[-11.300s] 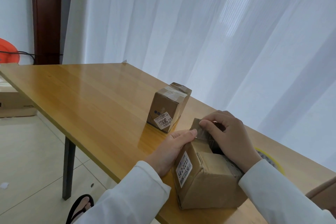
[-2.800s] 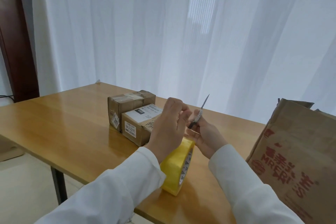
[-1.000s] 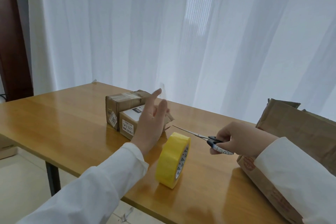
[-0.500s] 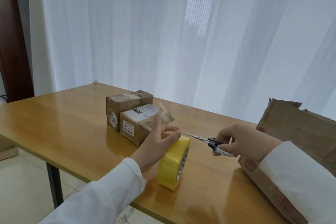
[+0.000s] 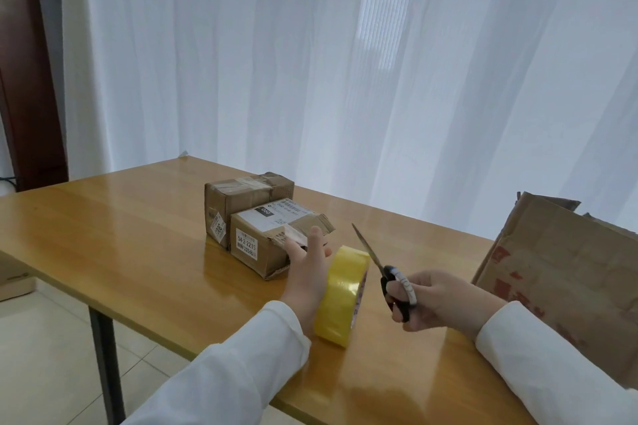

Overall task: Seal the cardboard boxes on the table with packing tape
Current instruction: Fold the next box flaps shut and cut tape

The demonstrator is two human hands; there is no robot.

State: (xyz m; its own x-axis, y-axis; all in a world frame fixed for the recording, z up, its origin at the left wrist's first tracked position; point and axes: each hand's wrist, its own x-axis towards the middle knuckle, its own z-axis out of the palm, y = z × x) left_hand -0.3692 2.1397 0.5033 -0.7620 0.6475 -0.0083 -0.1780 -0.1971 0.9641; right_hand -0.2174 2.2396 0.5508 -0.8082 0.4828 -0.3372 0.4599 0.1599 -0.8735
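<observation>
head view: the wooden table (image 5: 131, 234) carries two small cardboard boxes set touching each other. the far box (image 5: 241, 196) is wrapped across its top with clear tape and has a small sticker on its near face. the near box (image 5: 266, 241) has a white shipping label on top and another label reading 54-2-2215 on its side; its right end flap (image 5: 319, 224) stands loose and open.

the left hand (image 5: 309, 269) reaches out between the near box and the roll of yellow packing tape (image 5: 341, 297), which stands on its edge just right of the hand. the fingers are mostly straight, with the fingertips at a strip of clear tape (image 5: 293, 234) by the box's open end; i cannot tell whether the strip is pinched or only touched.

the right hand (image 5: 438, 297) grips the black handles of a pair of scissors (image 5: 383, 269), fingers curled through and around them, with the blades pressed together and pointing up and to the left above the roll.

a large worn cardboard box (image 5: 566, 269) with red print stands at the right end of the table. a white curtain (image 5: 345, 62) hangs behind.
</observation>
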